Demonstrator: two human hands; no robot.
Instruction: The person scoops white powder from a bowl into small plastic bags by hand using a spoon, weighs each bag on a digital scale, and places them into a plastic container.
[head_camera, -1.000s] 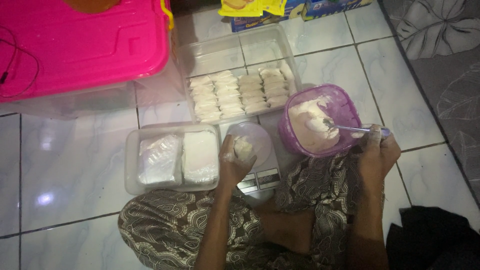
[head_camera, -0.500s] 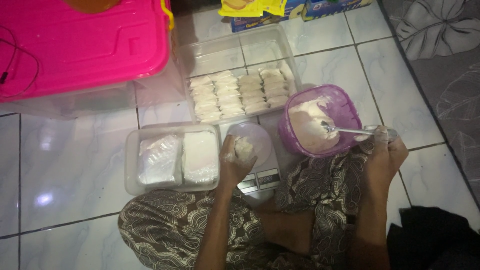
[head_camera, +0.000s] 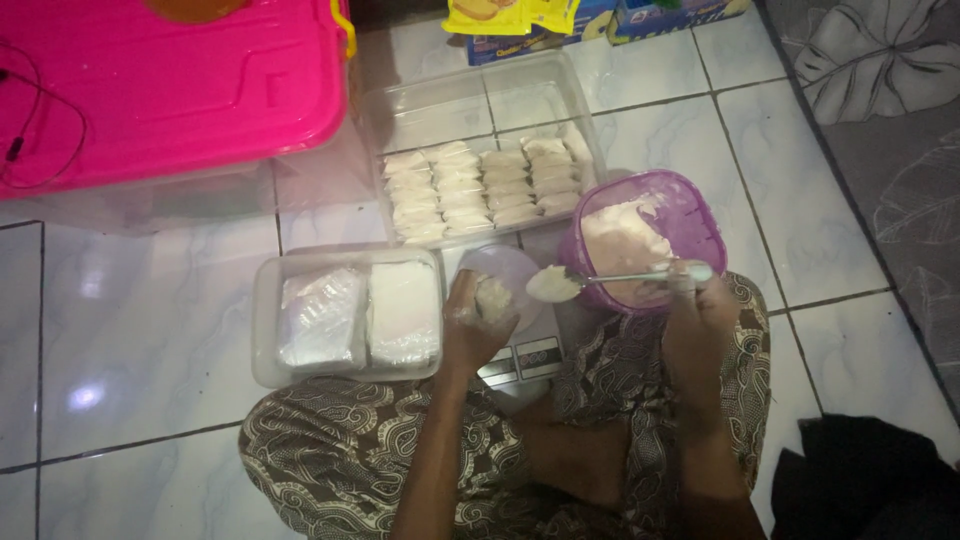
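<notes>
Left hand (head_camera: 470, 325) cups soft dough lump (head_camera: 493, 298); right hand (head_camera: 700, 305) grips metal spoon (head_camera: 610, 280) w/ pale paste.

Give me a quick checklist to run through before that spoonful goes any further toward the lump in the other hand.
1. Spoon loaded: the spoon carries a pale heap in its bowl. Ok.
2. Right hand has a firm grip on the handle end. Ok.
3. Left hand holds the dough lump over the small clear dish. Ok.
4. Spoon level: the handle lies about flat, nothing dripping. Ok.
5. Scale reading under the dish: too dark to read. Cannot tell.
6. Purple bowl upright beside the knee, filling inside. Ok.
</notes>
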